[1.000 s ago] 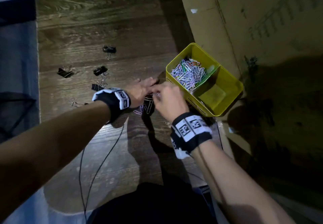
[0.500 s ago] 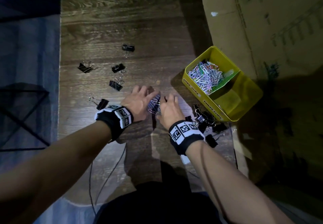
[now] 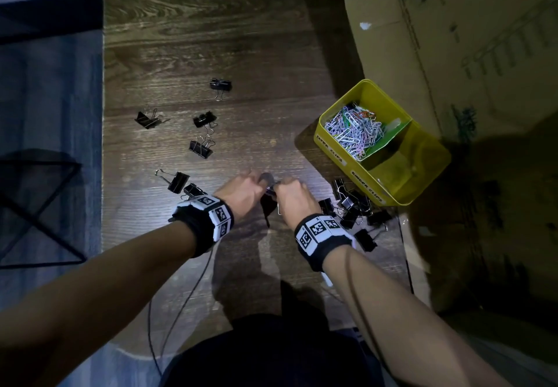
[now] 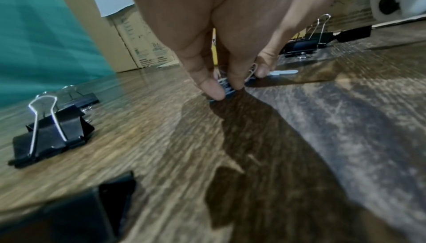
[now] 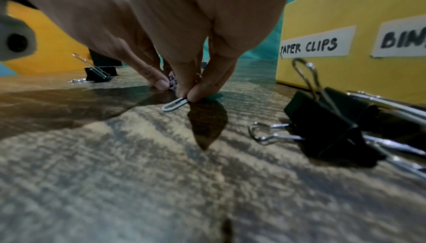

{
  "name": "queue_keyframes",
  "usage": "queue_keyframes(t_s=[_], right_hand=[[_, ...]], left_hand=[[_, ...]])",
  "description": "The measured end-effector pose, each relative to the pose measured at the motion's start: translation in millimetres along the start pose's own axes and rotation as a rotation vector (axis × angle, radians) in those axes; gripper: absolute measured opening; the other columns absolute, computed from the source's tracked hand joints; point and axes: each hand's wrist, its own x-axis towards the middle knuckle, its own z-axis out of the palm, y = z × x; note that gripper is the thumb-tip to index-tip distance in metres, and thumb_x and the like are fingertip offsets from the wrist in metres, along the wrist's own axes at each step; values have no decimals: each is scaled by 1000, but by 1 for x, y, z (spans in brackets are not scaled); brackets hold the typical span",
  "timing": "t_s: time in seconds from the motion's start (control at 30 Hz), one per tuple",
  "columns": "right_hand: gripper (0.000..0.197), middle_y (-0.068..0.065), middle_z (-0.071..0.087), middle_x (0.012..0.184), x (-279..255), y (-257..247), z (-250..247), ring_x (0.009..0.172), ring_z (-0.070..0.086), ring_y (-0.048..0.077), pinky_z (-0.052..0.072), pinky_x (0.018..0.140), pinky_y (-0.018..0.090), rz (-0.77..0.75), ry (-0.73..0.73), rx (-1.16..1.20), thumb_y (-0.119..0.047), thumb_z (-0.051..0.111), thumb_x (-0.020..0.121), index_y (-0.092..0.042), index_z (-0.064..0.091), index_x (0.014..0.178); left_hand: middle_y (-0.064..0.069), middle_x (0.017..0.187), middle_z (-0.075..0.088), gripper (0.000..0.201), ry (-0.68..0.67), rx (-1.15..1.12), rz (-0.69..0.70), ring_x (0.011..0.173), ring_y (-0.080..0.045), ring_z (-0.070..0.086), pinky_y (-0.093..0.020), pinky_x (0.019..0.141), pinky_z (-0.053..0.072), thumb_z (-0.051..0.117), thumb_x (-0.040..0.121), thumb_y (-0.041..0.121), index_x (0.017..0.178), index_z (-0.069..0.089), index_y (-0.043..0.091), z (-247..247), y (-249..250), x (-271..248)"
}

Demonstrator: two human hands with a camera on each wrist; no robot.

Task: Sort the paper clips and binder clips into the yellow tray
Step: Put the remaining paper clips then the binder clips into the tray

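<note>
A yellow tray stands on the wooden floor to my right, with labels reading PAPER CLIPS and BINDER CLIPS on its wall. Its far compartment holds a heap of paper clips. My left hand pinches a small bunch of paper clips against the floor. My right hand meets it and pinches a white paper clip between thumb and finger. Several black binder clips lie piled by the tray's near wall. Others lie scattered to the left.
A large cardboard box rises behind and right of the tray. A blue rug with a black metal frame borders the floor on the left. A thin black cable trails from my left wrist.
Both hands came away from the tray's near corner down to the floor in front of me. Fingers that lay spread around the clip bunch are now pinched on it.
</note>
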Motion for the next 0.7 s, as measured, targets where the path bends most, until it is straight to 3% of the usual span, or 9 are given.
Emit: queue_keyframes(t_s=[0.1, 0.2, 0.4, 0.47, 0.6, 0.7], right_hand=[[26, 17, 59, 104, -2, -2, -1, 96, 62, 32, 54, 79, 39, -4, 12, -29, 9, 47, 88, 2, 61, 108], [25, 16, 59, 106, -4, -4, -1, 99, 61, 32, 54, 80, 38, 7, 12, -39, 5, 50, 89, 1, 61, 111], [25, 16, 59, 105, -5, -4, 2, 99, 62, 33, 50, 76, 36, 84, 35, 55, 2, 47, 91, 0, 60, 112], [20, 16, 60, 98, -3, -2, 1, 99, 62, 34, 48, 74, 36, 132, 26, 145, -3, 47, 92, 0, 61, 106], [19, 21, 63, 95, -2, 1, -7, 90, 64, 34, 51, 74, 36, 184, 24, 209, -9, 50, 96, 2, 63, 103], [22, 19, 64, 87, -2, 8, -12, 80, 64, 31, 48, 66, 31, 209, 90, 300, -19, 51, 96, -2, 66, 101]], left_hand=[[-14, 113, 53, 37, 6, -28, 42, 102, -32, 55, -37, 83, 50, 52, 89, 2, 126, 45, 7, 2, -9, 0], [-12, 103, 57, 22, 5, -71, 27, 89, -30, 61, -39, 76, 52, 52, 92, 7, 114, 54, 5, 0, -16, 1], [-11, 99, 69, 22, 47, -292, -115, 86, -25, 64, -36, 77, 52, 58, 90, 23, 109, 65, 13, -4, -23, 2], [-9, 96, 70, 20, 87, -348, -153, 85, -23, 63, -29, 75, 49, 64, 86, 22, 105, 68, 14, -5, -22, 2], [0, 76, 67, 17, 113, -536, -272, 67, -12, 57, -18, 61, 37, 74, 77, 19, 93, 71, 14, -7, -25, 5], [5, 68, 69, 13, 91, -785, -325, 60, -10, 61, -24, 67, 49, 78, 72, 14, 82, 71, 16, -16, -32, 6]])
